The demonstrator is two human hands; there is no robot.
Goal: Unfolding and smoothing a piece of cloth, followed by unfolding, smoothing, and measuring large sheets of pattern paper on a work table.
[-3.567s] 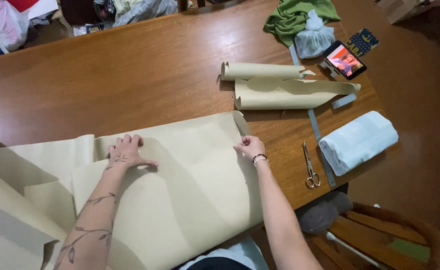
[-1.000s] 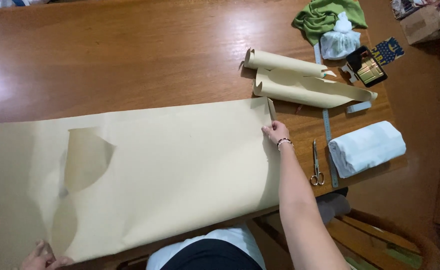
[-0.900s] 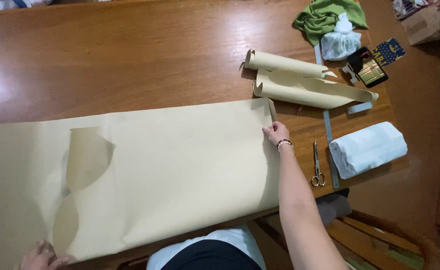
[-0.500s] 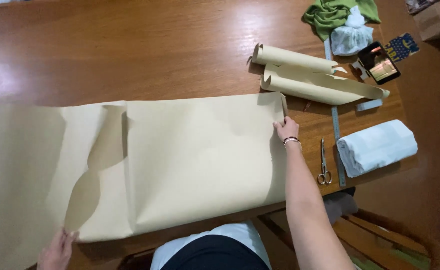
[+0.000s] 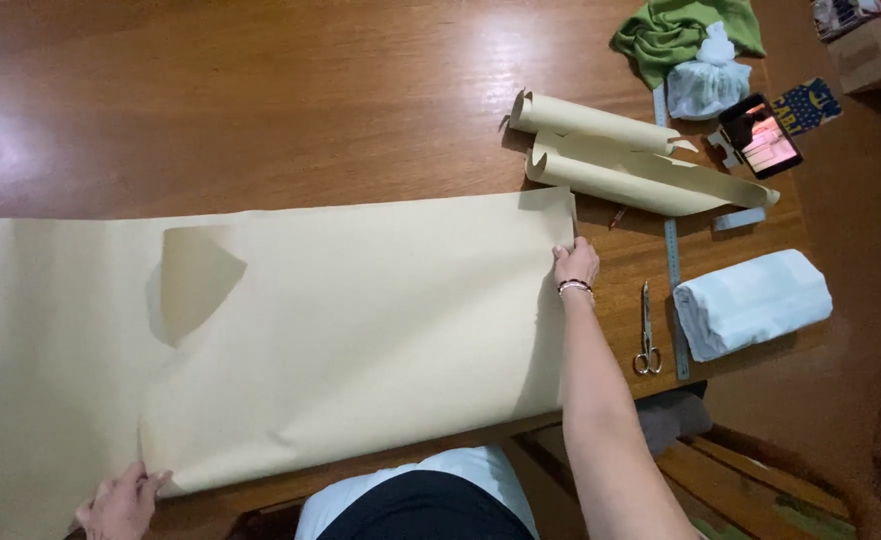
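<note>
Paper (image 5: 361,330), a long sheet of tan kraft stock, lies flat along the near edge of a brown wooden table (image 5: 261,100), seen from above by the head camera. The sheet runs off the left side of the picture, and one flap of it is folded over near the left, showing a curved edge. The right hand (image 5: 576,265) rests at the sheet's right edge near its far corner, fingertips pressing or pinching that edge; a beaded bracelet circles the wrist. The left hand (image 5: 121,505) is at the near left, at the table's near edge, fingers grasping the sheet's near edge where a fold ends.

Toward the table's far right corner lie two loose rolls of the same tan paper (image 5: 621,160), side by side and touching, just beyond the flat sheet's far right corner. Behind them sits a crumpled green cloth (image 5: 681,30), with a knotted clear plastic bag (image 5: 706,85) of pale contents resting against it. Just right of the bag lies a smartphone (image 5: 761,135) with a lit screen, and beside that a small dark blue card package (image 5: 806,105) with yellow print. A cardboard box (image 5: 876,45) shows at the upper right, off the table.

Along the right edge, a long ruler (image 5: 673,290) lies lengthwise, with steel scissors (image 5: 647,335) just left of it and a rolled white cloth (image 5: 756,305) just right of it.
</note>
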